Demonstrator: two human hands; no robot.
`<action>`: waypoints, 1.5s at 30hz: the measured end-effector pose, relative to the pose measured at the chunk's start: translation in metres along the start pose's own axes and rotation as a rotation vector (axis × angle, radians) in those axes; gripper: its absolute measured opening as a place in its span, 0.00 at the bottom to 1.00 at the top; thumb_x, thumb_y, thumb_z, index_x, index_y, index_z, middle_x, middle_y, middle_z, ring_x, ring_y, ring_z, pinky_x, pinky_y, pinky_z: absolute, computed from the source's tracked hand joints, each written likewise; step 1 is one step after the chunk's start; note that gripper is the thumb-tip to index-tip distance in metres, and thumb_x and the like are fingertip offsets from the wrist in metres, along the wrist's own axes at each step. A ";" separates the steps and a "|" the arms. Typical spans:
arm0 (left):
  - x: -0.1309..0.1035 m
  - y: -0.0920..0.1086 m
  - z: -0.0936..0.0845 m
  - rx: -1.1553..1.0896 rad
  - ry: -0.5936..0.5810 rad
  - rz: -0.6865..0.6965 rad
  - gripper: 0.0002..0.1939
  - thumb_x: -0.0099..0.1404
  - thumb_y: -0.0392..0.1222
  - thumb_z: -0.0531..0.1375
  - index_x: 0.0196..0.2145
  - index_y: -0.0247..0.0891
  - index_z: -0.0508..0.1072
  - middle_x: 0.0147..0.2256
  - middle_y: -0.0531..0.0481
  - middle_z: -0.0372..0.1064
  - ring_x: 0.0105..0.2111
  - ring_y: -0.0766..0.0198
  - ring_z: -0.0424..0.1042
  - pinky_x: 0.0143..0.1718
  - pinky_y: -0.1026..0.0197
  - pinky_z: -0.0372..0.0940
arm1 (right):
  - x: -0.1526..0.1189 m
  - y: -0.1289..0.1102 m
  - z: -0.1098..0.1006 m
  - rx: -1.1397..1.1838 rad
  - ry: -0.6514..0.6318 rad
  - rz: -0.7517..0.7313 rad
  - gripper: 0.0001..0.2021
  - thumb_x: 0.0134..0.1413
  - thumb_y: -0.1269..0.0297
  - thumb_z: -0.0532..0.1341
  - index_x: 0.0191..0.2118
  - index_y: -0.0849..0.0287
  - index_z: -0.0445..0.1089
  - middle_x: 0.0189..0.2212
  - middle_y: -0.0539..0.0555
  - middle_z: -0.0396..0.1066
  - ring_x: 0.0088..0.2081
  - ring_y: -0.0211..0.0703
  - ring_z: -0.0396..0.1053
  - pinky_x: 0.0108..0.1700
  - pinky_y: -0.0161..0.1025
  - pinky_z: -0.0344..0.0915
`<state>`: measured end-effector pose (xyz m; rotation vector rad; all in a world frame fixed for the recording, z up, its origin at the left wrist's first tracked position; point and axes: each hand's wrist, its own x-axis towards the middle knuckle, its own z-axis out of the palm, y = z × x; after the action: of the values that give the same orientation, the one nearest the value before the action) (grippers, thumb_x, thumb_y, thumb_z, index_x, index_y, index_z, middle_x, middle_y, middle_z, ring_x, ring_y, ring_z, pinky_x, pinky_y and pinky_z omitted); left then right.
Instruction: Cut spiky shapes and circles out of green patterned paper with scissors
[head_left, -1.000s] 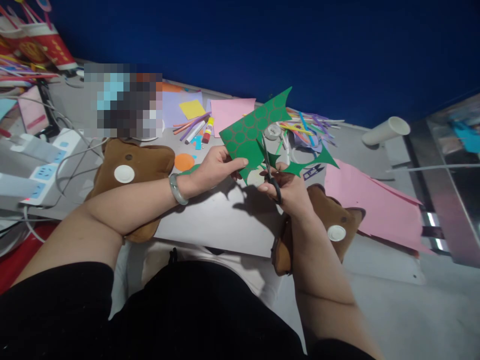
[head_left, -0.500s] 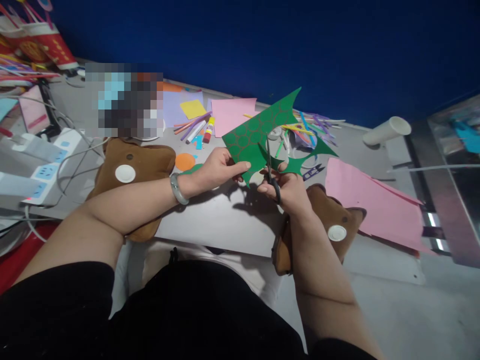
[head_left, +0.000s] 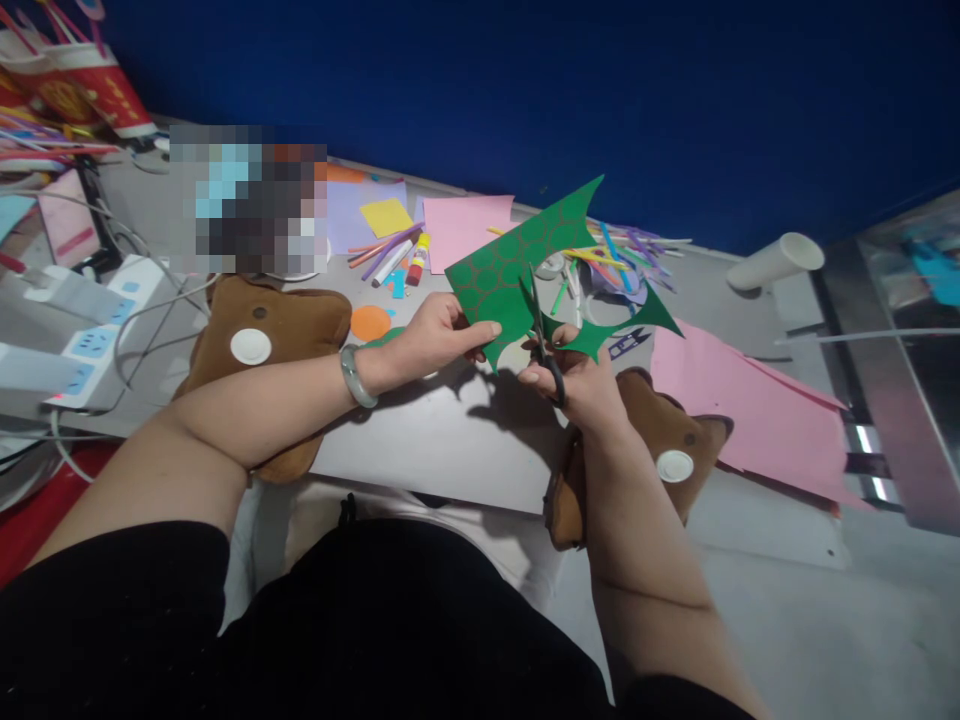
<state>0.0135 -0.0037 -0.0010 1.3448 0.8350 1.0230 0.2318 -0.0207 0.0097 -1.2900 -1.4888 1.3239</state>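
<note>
My left hand (head_left: 442, 335) pinches the lower left corner of a green paper sheet (head_left: 510, 272) covered with drawn round outlines. My right hand (head_left: 581, 385) has its fingers in the handles of black scissors (head_left: 553, 374). The scissor blades lie at the sheet's right side, slightly apart. A ragged green strip (head_left: 600, 335) with curved cut edges trails to the right over my right hand; whether it is still joined to the sheet I cannot tell. Both hands are above the pale work surface (head_left: 427, 440).
Brown cushions (head_left: 300, 325) lie under my forearms. Beyond the hands are a glue stick (head_left: 418, 260), markers (head_left: 394, 262), an orange paper disc (head_left: 370, 323) and pink paper (head_left: 465, 220). More pink sheets (head_left: 750, 410) and a white cup (head_left: 776, 265) are at the right, a power strip (head_left: 105, 330) at the left.
The scissors and my right hand have shifted slightly right and down, and the blades look a little more parted. The loose end of the green strip has dipped slightly. My left hand stays in place.
</note>
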 end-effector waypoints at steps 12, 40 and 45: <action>0.000 0.001 0.000 -0.029 0.029 0.022 0.23 0.62 0.57 0.73 0.26 0.37 0.70 0.22 0.52 0.70 0.22 0.69 0.69 0.23 0.65 0.65 | -0.001 0.002 -0.004 -0.049 -0.004 -0.010 0.39 0.23 0.35 0.83 0.31 0.52 0.62 0.26 0.48 0.68 0.26 0.39 0.63 0.25 0.37 0.60; 0.002 0.001 -0.005 0.090 -0.047 0.086 0.16 0.63 0.43 0.65 0.21 0.38 0.67 0.20 0.54 0.64 0.21 0.70 0.60 0.24 0.63 0.56 | -0.001 -0.008 -0.010 -0.122 -0.080 -0.025 0.35 0.26 0.33 0.82 0.33 0.53 0.70 0.21 0.46 0.67 0.25 0.40 0.63 0.30 0.41 0.64; 0.002 0.001 -0.005 0.085 -0.040 0.052 0.13 0.63 0.40 0.65 0.22 0.38 0.68 0.21 0.54 0.65 0.22 0.70 0.61 0.25 0.63 0.58 | -0.001 -0.010 -0.011 -0.136 -0.093 -0.036 0.35 0.26 0.33 0.82 0.32 0.52 0.71 0.22 0.47 0.68 0.25 0.40 0.62 0.29 0.41 0.62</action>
<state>0.0090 -0.0004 -0.0002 1.4608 0.8257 1.0072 0.2405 -0.0192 0.0214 -1.2948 -1.6844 1.2934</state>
